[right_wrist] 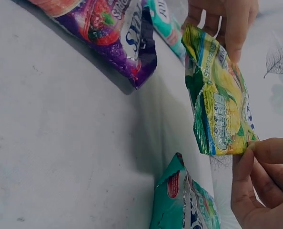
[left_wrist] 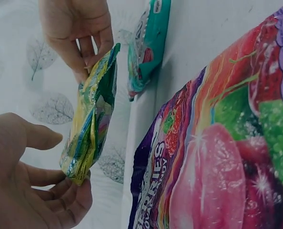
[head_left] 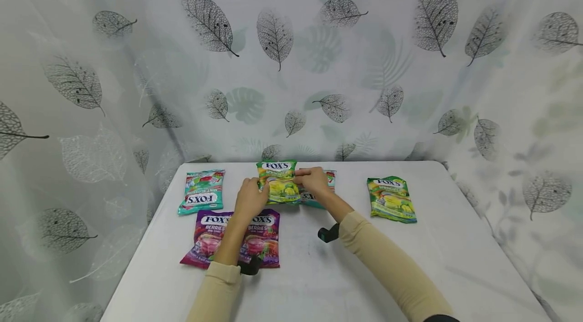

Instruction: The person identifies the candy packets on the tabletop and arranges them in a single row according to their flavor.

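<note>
A green and yellow FOX'S Spring Tea candy bag (head_left: 279,183) is held up between both hands near the table's back. My left hand (head_left: 250,199) grips its left side, the fingers (left_wrist: 75,202) curled behind its edge and the thumb in front. My right hand (head_left: 315,182) pinches the opposite edge between thumb and fingers (right_wrist: 244,179). Behind the right hand lies a teal FOX'S bag (head_left: 329,176), partly covered by the hand and the raised bag. Two purple Berries bags (head_left: 268,236) lie side by side under the left forearm, which hides part of them.
A teal Mint Blossom bag (head_left: 202,191) lies upside down at the back left. On the right rests another green and yellow bag (head_left: 391,199). All lie on a white-covered table (head_left: 455,241), with a leaf-print curtain (head_left: 291,84) around its back and sides.
</note>
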### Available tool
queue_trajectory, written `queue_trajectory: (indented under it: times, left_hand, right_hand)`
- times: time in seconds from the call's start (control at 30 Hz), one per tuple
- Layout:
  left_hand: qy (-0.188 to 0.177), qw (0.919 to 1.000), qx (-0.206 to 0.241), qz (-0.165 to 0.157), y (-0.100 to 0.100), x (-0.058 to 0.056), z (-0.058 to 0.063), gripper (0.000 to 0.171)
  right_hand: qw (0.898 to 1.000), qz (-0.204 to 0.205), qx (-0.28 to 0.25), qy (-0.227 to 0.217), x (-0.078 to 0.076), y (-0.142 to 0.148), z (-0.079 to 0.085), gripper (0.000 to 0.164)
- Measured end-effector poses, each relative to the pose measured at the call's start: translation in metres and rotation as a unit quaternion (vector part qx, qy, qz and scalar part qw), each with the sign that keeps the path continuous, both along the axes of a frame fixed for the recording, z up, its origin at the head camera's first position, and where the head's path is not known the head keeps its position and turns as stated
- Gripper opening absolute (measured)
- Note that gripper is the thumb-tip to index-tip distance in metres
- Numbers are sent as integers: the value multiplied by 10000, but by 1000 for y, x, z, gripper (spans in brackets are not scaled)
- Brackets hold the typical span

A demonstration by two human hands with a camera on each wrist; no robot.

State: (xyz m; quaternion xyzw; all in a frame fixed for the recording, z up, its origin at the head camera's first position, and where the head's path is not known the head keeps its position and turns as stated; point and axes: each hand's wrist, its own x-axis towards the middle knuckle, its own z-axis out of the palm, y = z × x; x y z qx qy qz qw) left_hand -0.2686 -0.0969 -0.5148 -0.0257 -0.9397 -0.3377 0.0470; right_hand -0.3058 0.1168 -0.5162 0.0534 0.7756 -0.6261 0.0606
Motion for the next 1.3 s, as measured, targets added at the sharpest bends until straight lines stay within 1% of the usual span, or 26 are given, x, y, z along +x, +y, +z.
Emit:
queue_trajectory:
  times: [0.07, 0.2, 0.4, 0.5, 0.77, 0.93, 1.07, 1.3]
  left_hand:
    - [-3, 10000, -19, -33, 1, 0, -1, 53]
    - [-42, 10000, 10, -86, 2, 2, -2, 53]
    - [43, 9998, 163, -147, 8, 10, 3, 53]
    - [66, 9997, 194, -155, 10, 13, 3, 54]
    - [45, 9995, 246, -192, 13, 20, 0, 53]
    - [76, 9992, 306, -228, 15, 23, 0, 53]
    - [-21, 9990, 384, -247, 18, 27, 1, 54]
    - [-155, 9985, 490, -197, 22, 37, 1, 54]
  right_hand:
    - [10000, -3, -25, 35, 0, 2, -1, 24]
    - [9997, 27, -261, -18, 3, 6, -1, 26]
    - [9994, -32, -352, -14, 6, 11, 0, 25]
    - [9995, -61, -312, 10, 8, 12, -2, 24]
    - [9999, -135, 45, 22, 18, 16, -3, 24]
    - [9998, -154, 64, 93, 25, 21, 1, 23]
    - [9998, -133, 91, 138, 31, 25, 5, 23]
    - [9998, -117, 83, 141, 40, 30, 5, 23]
